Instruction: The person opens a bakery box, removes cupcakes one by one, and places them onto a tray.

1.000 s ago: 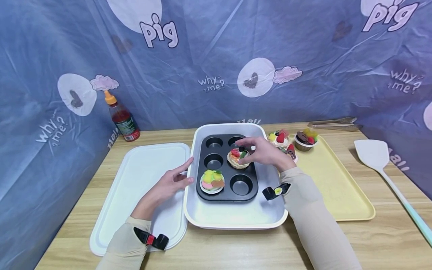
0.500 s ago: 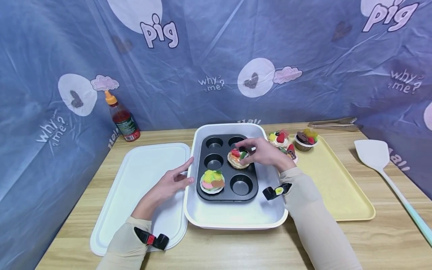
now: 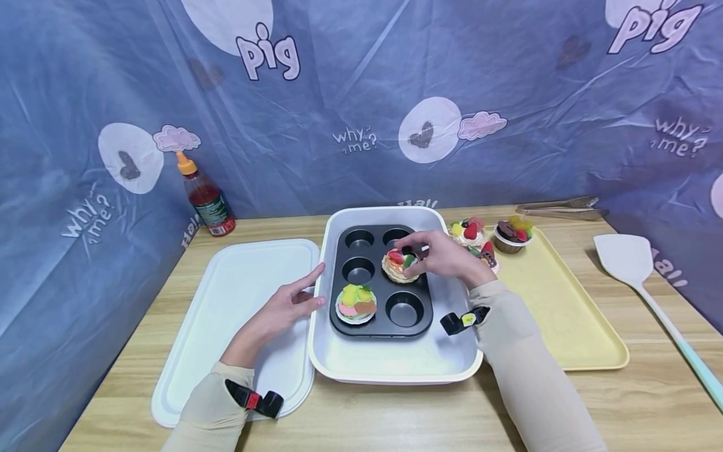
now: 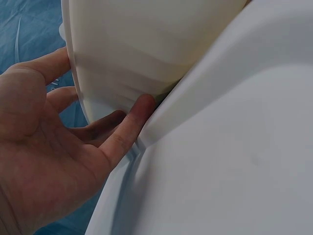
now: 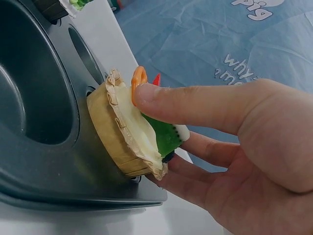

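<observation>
My right hand (image 3: 449,256) holds a fruit-topped cupcake (image 5: 110,129) in a tan wrapper, thumb on its topping and fingers around its far side. That cupcake stands at the middle right cup of the dark muffin tin (image 3: 377,295), with much of its wrapper showing above the tin. Another cupcake (image 3: 356,306), yellow and pink on top, sits in the front left cup. The tin lies inside a white bin (image 3: 390,369). With fingers spread, my left hand (image 3: 277,314) touches the bin's outer left wall; its fingertips meet the wall and rim in the left wrist view.
A white tray (image 3: 248,276) lies left of the bin, a yellow tray (image 3: 565,314) right. Several cupcakes, including a chocolate one (image 3: 511,235), stand at the yellow tray's back. Tongs (image 3: 562,207), a white spatula (image 3: 624,257) and a sauce bottle (image 3: 209,201) are around them.
Almost nothing moves. The right thumb stays on the cupcake at the same cup, and the left hand stays at the bin's wall; the view shifts very slightly.
</observation>
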Demonstrator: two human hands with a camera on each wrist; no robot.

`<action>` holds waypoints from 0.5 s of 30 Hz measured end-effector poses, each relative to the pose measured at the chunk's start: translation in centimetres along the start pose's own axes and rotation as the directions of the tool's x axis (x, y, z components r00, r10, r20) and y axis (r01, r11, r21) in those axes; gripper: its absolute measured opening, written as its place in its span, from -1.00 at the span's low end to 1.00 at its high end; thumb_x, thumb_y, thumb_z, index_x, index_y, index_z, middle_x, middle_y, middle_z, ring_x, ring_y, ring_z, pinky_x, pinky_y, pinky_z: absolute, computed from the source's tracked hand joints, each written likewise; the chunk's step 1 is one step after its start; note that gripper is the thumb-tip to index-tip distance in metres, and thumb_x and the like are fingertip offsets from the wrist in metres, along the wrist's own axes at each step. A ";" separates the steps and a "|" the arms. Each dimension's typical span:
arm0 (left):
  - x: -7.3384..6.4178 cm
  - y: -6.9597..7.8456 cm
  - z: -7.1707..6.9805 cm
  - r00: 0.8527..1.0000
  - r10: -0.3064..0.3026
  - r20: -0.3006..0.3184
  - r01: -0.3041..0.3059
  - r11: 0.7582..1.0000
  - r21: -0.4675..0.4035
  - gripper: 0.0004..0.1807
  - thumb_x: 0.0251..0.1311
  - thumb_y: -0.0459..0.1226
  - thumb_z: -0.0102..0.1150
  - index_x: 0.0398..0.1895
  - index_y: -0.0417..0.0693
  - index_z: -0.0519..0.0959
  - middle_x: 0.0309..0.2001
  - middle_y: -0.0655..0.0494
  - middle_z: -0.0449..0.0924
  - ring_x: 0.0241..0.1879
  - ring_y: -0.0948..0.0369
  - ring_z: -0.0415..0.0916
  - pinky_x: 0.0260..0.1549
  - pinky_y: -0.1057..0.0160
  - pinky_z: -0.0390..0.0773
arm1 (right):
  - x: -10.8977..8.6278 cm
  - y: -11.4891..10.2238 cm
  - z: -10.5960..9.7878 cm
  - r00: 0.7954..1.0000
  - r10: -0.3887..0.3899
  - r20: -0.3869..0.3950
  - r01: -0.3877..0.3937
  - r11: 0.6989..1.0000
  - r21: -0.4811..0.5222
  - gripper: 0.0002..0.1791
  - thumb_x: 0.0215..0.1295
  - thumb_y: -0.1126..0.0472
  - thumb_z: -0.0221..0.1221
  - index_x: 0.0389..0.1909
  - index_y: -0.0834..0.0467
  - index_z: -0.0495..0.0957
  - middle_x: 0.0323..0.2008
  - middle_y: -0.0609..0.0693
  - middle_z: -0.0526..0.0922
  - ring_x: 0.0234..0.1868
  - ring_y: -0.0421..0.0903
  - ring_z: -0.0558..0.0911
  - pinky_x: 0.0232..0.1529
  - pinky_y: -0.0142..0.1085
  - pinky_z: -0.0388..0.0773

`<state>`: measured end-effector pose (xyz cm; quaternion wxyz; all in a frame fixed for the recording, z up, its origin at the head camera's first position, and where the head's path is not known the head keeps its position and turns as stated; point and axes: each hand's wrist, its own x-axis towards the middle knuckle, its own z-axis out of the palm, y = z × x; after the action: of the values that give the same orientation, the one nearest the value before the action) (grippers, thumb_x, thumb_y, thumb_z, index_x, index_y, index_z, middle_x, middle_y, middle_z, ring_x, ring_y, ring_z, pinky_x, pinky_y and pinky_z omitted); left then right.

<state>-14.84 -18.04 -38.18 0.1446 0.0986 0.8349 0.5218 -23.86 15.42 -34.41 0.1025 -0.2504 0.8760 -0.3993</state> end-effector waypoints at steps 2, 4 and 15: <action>0.0 0.0 0.0 1.000 0.000 0.000 0.000 1.000 -0.003 -0.24 0.42 -0.20 0.18 0.61 0.19 0.09 0.30 -0.23 0.49 -0.03 0.12 0.58 -0.09 0.26 0.56 | 0.0 0.0 0.0 1.000 -0.005 0.000 0.005 1.000 0.000 -0.37 -0.02 0.36 0.51 0.17 0.19 0.63 0.04 0.10 0.70 -0.03 0.02 0.59 0.04 -0.09 0.57; 0.0 0.0 -0.1 1.000 0.007 0.005 -0.007 1.000 -0.006 -0.24 0.43 -0.19 0.17 0.61 0.17 0.08 0.32 -0.25 0.47 -0.02 0.11 0.58 -0.09 0.26 0.56 | 0.0 0.0 0.0 1.000 -0.005 -0.001 0.005 1.000 0.003 -0.36 -0.03 0.38 0.51 0.18 0.20 0.63 0.05 0.10 0.70 -0.01 0.02 0.59 0.10 -0.04 0.57; 0.0 0.0 -0.1 1.000 0.011 0.004 -0.011 1.000 -0.002 -0.23 0.42 -0.15 0.18 0.61 0.18 0.08 0.40 -0.22 0.39 -0.02 0.14 0.58 -0.08 0.26 0.56 | -0.1 -0.1 0.0 0.999 -0.028 -0.016 0.028 1.000 -0.008 -0.28 -0.12 0.42 0.53 0.19 0.24 0.61 0.07 0.11 0.69 -0.02 0.01 0.58 0.16 0.00 0.53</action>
<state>-14.90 -18.15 -38.18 0.1437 0.1041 0.8335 0.5232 -23.70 15.42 -34.30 0.0888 -0.2599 0.8747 -0.3992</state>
